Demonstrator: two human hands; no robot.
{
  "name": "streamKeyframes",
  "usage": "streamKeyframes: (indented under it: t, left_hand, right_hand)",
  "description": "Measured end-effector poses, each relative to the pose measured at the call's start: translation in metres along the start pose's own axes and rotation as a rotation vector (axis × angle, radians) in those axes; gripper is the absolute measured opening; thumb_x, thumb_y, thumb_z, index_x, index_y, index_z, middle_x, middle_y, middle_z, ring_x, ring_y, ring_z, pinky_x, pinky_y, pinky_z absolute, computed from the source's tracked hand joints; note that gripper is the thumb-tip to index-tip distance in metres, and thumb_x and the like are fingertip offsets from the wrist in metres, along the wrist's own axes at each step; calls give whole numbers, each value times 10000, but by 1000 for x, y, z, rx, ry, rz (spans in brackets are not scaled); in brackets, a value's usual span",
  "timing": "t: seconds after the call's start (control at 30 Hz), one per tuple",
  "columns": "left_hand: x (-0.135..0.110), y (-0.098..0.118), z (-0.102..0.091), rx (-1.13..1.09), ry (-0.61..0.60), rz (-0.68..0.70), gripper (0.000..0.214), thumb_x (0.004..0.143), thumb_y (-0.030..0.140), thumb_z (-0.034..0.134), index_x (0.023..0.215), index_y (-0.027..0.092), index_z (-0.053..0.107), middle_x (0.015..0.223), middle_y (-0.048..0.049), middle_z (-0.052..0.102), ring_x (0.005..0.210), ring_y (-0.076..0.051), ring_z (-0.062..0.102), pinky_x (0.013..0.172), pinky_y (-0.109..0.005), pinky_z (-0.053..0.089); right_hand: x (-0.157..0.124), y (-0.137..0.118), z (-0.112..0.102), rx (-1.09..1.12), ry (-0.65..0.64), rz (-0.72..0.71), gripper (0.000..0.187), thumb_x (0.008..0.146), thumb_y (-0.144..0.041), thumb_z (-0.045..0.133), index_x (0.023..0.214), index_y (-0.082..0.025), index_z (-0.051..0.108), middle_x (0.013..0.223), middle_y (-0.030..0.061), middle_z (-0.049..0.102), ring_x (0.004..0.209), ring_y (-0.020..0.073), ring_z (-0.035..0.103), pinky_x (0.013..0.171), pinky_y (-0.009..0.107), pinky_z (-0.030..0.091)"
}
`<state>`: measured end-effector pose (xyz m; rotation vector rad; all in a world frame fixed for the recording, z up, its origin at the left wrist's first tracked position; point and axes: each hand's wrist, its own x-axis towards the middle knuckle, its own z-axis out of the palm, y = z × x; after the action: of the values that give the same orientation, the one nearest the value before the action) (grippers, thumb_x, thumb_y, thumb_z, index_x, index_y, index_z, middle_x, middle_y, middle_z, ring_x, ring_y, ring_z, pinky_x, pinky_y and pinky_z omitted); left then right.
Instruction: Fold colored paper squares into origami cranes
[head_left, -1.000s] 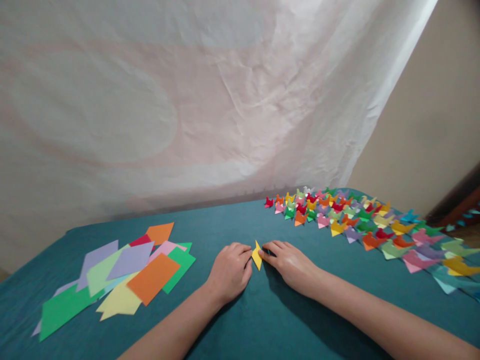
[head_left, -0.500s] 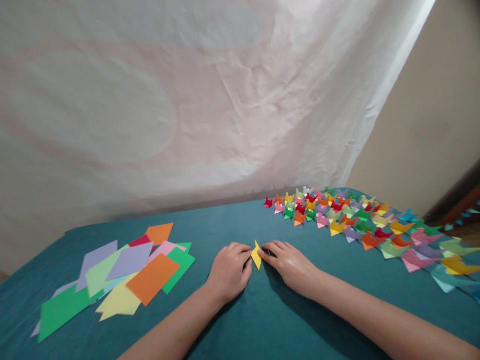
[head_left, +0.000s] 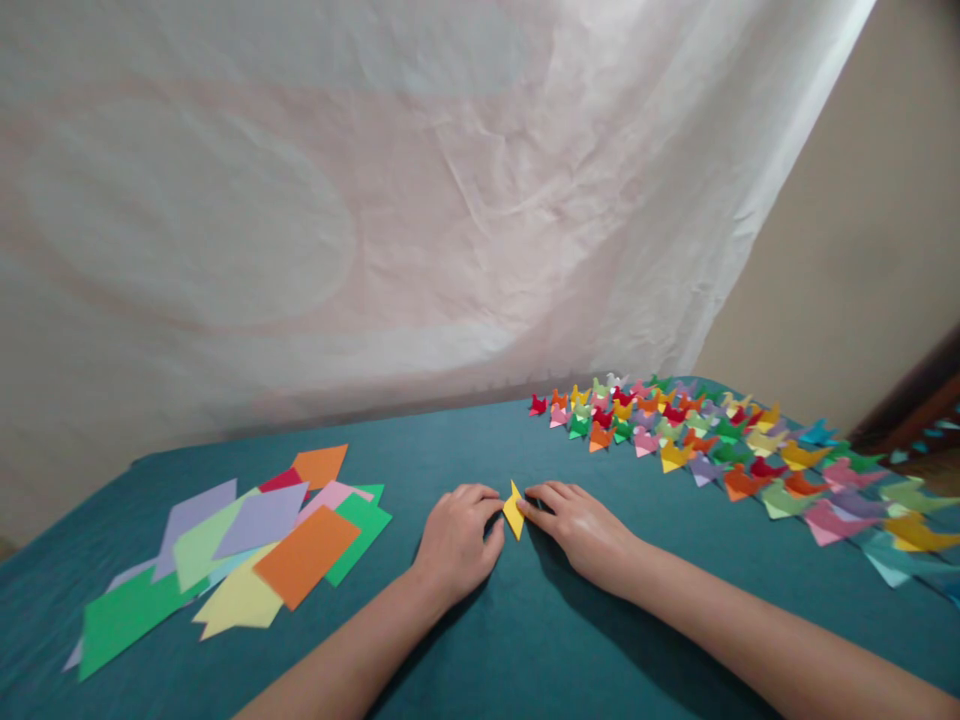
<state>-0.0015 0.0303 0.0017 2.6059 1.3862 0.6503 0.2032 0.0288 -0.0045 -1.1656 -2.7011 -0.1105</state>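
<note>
A small piece of folded yellow paper (head_left: 514, 510), diamond-like with pointed top and bottom, lies on the teal cloth between my hands. My left hand (head_left: 459, 540) is at its left corner, index finger and thumb curled toward that edge. From the other side, the thumb of my right hand (head_left: 574, 525) presses on the right edge, with the fingers bent just beyond it. The folded layers and the exact contact of the left fingertips are too small to make out.
Loose coloured paper sheets (head_left: 307, 555) lie overlapping on the left of the teal-covered table (head_left: 450, 440). Rows of small folded paper birds (head_left: 705, 470) stand along the right side. A pale hanging sheet (head_left: 420, 250) rises behind the table.
Almost nothing differs. Both hands stay at the folded yellow paper, and the left thumb and fingers have barely shifted.
</note>
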Motion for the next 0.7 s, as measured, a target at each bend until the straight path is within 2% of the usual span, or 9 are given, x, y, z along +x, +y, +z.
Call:
streamKeyframes:
  t: [0.37, 0.7]
  left_hand:
    - [4, -7, 10, -172, 78, -145, 128, 750, 194, 614, 876, 192, 639, 1074, -70, 596, 1056, -240, 525, 907, -396, 416]
    - [6, -12, 13, -270, 81, -161, 125, 743, 163, 616, 854, 203, 656, 1040, -56, 609, 1024, -219, 546, 927, -385, 411]
  right_hand:
    - [-1, 0, 0, 16, 8, -6, 466, 882, -77, 424, 1326, -213, 457, 1206, 123, 547, 1083, 247, 489, 871, 393, 426]
    - [-1, -1, -1, 11, -13, 7, 467, 876, -71, 418, 1320, -205, 463, 1216, 122, 540, 1084, 253, 486, 879, 394, 425]
